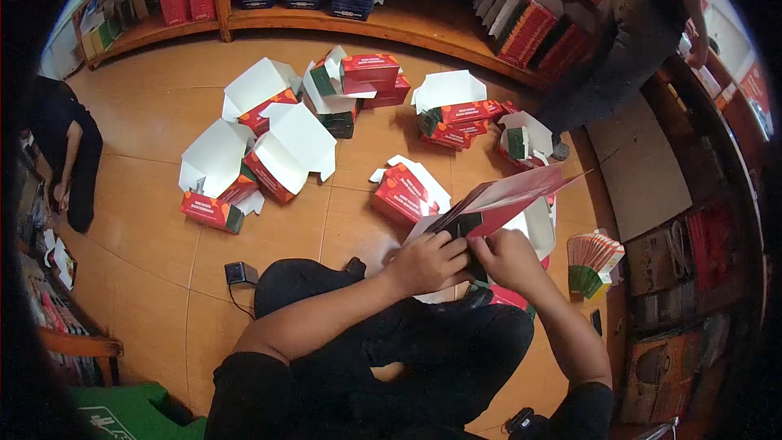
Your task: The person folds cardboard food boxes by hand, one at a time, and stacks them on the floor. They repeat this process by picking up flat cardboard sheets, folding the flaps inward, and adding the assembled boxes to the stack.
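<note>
A red cardboard box (513, 197), looking flattened and with a dark panel at its lower end, is tilted up in front of me. My left hand (436, 261) is closed on its lower left edge. Close beside it, my right hand (507, 259) grips the lower edge, fingers bent. The fingertips are partly hidden. Just past my left hand, a red box (405, 195) with white open flaps rests on the floor. Another open box (539, 228) with a white inside lies behind my right hand, partly covered by the held one.
Several open red boxes (277, 167) lie about the tiled floor (155, 195). A fanned orange-and-green stack (595, 259) stands at the right. A black adapter (239, 275) lies by my knee. Wooden shelves (350, 23) line the back. Two people (643, 24) are nearby, one on each side.
</note>
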Demonstrator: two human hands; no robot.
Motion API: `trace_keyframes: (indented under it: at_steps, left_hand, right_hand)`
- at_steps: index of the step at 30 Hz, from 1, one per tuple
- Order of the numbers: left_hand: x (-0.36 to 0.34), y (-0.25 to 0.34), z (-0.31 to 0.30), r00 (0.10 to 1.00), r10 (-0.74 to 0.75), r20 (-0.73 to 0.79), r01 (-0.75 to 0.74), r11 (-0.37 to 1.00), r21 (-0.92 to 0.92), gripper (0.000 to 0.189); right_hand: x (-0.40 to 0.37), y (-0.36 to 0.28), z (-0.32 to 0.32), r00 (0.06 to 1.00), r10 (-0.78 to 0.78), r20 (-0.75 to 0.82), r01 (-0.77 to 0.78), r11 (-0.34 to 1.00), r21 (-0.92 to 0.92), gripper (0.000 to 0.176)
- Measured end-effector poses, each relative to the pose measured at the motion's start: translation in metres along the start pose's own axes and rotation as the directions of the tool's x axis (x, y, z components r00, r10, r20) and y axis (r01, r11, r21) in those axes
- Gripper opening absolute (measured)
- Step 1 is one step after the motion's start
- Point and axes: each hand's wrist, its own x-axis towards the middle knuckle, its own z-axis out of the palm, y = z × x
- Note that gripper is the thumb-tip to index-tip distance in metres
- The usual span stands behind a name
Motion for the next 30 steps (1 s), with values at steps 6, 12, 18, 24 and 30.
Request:
trace_keyframes:
  at_steps: [6,12,18,24,30]
  left_hand:
    - [-0.001,0.001,-0.003,0.988,-0.147,-0.037,0.150,0.983,0.101,0.059]
    - [-0.008,-0.004,0.006,0.980,-0.199,0.005,0.199,0.980,-0.001,0.064]
    - [-0.013,-0.005,0.007,0.979,-0.202,0.014,0.203,0.978,-0.043,0.061]
    - [-0.010,-0.001,0.006,0.979,-0.205,-0.008,0.205,0.979,-0.021,0.058]
    - [-0.012,0.002,0.005,0.989,-0.088,-0.120,0.085,0.996,-0.033,0.057]
  right_hand:
    - [0.017,-0.002,0.004,0.953,-0.271,-0.134,0.247,0.954,-0.171,0.031]
    - [0.024,-0.004,-0.002,0.986,-0.103,0.129,0.127,0.973,-0.194,0.038]
    - [0.017,0.024,-0.050,0.909,0.183,-0.374,-0.222,0.973,-0.064,0.037]
    - [0.029,0.087,-0.010,0.892,0.338,-0.302,-0.404,0.894,-0.195,0.042]
    - [0.032,0.081,-0.011,0.906,0.355,-0.231,-0.396,0.903,-0.165,0.044]
